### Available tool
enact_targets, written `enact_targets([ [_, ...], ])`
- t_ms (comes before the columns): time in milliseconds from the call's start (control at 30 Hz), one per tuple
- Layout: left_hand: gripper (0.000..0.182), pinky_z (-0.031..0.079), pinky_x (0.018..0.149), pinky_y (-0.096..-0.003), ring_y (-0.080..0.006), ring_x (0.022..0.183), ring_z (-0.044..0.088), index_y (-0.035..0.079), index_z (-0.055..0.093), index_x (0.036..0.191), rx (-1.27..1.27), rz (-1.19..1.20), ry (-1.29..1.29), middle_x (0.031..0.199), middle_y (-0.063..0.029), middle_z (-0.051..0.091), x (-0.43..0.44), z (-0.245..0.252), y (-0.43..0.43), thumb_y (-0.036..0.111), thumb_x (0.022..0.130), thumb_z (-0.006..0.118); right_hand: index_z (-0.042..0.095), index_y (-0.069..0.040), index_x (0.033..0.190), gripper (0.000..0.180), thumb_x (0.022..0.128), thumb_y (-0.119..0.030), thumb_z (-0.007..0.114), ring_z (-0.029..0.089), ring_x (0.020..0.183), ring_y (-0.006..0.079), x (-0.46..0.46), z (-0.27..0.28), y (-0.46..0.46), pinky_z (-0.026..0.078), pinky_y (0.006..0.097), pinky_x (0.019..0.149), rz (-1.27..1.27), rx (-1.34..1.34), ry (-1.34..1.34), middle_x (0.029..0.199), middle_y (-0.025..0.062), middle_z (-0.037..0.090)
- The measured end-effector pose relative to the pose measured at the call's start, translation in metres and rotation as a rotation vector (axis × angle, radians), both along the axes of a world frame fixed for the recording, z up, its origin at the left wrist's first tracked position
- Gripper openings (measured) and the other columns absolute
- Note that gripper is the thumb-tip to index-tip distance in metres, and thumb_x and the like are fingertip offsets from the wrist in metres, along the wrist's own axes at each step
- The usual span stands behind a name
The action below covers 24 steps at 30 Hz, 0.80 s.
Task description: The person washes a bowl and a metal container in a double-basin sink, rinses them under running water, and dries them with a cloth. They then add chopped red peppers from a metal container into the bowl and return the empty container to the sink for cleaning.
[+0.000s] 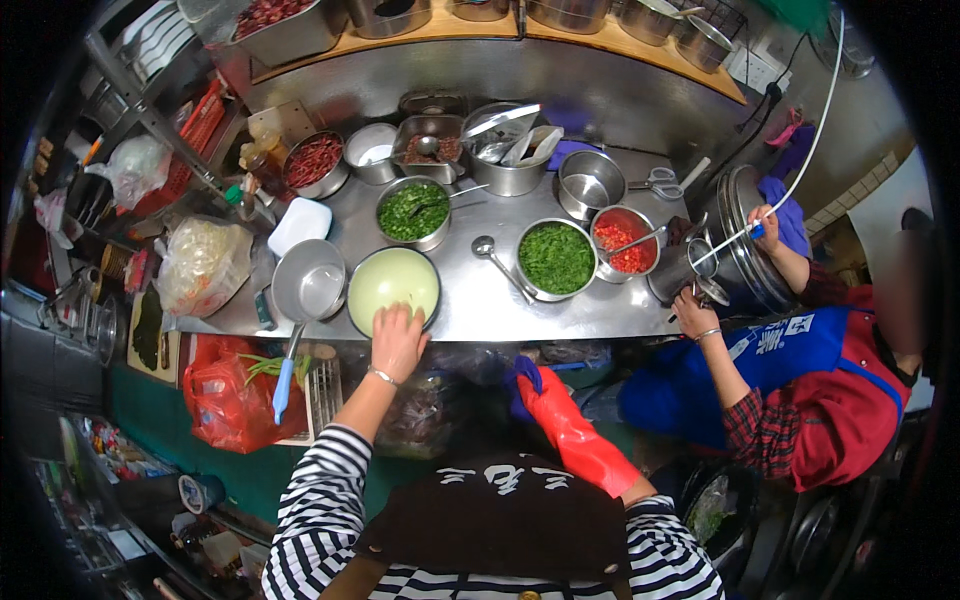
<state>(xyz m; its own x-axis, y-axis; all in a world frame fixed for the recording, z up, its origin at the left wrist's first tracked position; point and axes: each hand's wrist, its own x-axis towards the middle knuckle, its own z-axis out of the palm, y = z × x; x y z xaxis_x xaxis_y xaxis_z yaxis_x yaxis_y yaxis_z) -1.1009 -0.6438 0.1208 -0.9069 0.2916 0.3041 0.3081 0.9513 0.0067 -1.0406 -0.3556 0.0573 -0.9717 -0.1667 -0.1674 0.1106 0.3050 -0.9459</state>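
My bare left hand (399, 337) reaches over the near rim of a light green bowl (390, 274) with a dark edge. Its fingers lie inside, and the thumb is at the rim. The bowl rests at the front of the steel table. My right hand (541, 394), in a long red rubber glove, is just below the table edge and grips a purple cloth (525, 367). Left of the bowl is a steel saucepan (309, 281) with a blue handle projecting over the edge. Behind it stands a steel pot of chopped greens (412, 214).
A co-worker (810, 397) in a blue apron handles ladles by a large steel pot (739, 247) at right. Pots of minced greens (556, 259), chopped red chillies (624, 238) and dried chillies (315, 160) stand on the table. A ladle (502, 266) lies mid-table. Scissors (660, 184) lie behind.
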Motion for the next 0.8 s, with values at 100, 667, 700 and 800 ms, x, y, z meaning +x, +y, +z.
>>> enact_targets([
  [100, 0.061, 0.044, 0.093, -0.0463, -0.0394, 0.111, 0.053, 0.003, 0.049, 0.13, 0.238, -0.095, 0.074, 0.118, -0.0215, 0.055, 0.0, 0.002, 0.034, 0.022, 0.077, 0.074, 0.062, 0.0, 0.109, 0.023, 0.096, -0.019, 0.055, 0.064, 0.092, 0.0222, 0.007, 0.023, 0.016, 0.049, 0.0327, 0.082, 0.018, 0.032, -0.246, 0.097, 0.0123, 0.068],
  [667, 0.023, 0.05, 0.073, -0.046, -0.0365, 0.086, 0.064, 0.003, 0.057, 0.101, 0.685, 0.529, -0.285, 0.089, -0.0202, 0.062, -0.131, -0.106, 0.129, 0.024, 0.091, 0.058, 0.064, -0.002, 0.108, 0.022, 0.097, -0.019, 0.054, 0.062, 0.078, 0.0169, 0.027, 0.069, 0.045, 0.05, 0.0319, 0.071, -0.124, -0.177, -0.352, 0.093, 0.0083, 0.067],
  [700, 0.018, 0.05, 0.07, -0.0456, -0.0364, 0.082, 0.065, 0.004, 0.057, 0.099, 0.746, 0.484, -0.271, 0.084, -0.0201, 0.062, -0.113, -0.102, 0.126, 0.02, 0.093, 0.056, 0.064, -0.002, 0.109, 0.022, 0.097, -0.017, 0.055, 0.063, 0.079, 0.0188, 0.027, 0.062, 0.044, 0.051, 0.0331, 0.072, -0.168, -0.193, -0.342, 0.094, 0.0092, 0.067],
  [800, 0.011, 0.048, 0.06, -0.043, -0.038, 0.068, 0.063, 0.005, 0.057, 0.097, 1.074, 0.316, -0.396, 0.072, -0.0188, 0.062, -0.048, -0.072, 0.116, 0.015, 0.095, 0.053, 0.063, -0.002, 0.111, 0.022, 0.094, -0.015, 0.058, 0.064, 0.085, 0.0268, 0.014, 0.056, 0.038, 0.051, 0.0373, 0.075, -0.177, 0.014, 0.263, 0.096, 0.013, 0.067],
])
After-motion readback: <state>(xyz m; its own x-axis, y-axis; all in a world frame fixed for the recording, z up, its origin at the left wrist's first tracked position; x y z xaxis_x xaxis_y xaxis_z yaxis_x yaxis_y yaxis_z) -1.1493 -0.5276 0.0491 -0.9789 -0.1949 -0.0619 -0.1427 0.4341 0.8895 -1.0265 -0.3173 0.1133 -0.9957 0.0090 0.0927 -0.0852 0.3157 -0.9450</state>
